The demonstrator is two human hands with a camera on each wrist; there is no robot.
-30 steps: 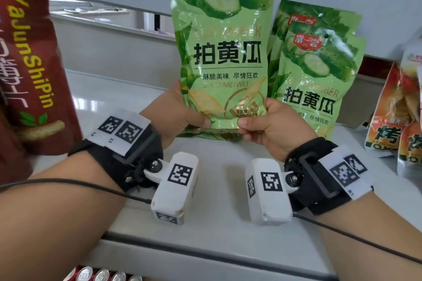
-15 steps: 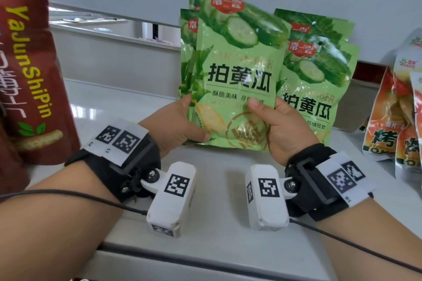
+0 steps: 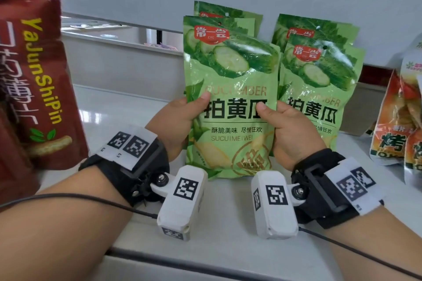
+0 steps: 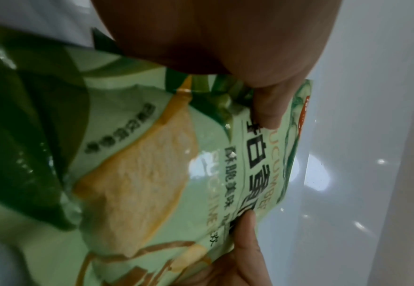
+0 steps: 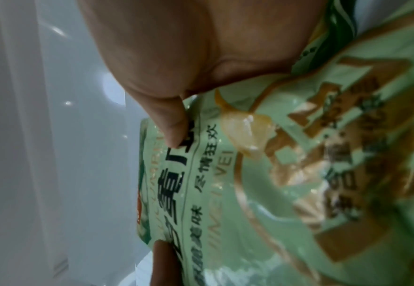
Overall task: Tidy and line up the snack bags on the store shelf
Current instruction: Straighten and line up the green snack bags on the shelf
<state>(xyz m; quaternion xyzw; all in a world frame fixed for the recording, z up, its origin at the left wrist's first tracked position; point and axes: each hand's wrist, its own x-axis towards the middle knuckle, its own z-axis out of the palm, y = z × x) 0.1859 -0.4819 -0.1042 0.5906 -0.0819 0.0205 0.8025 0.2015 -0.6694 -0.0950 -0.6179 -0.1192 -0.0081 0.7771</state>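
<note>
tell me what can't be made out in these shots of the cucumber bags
- Head view: fingers of left hand and right hand hidden behind the front cucumber bag.
- Head view: bags behind it mostly covered; count unclear.
- Head view: orange bags cut by right edge.
- Wrist views: small print blurred.

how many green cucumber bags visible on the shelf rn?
4: front bag held by the left hand and right hand, one directly behind it, two stacked at right. More may be hidden behind.

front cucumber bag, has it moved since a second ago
Yes. The front cucumber bag in both hands came down and now stands upright, left of the right cucumber stack.
</note>
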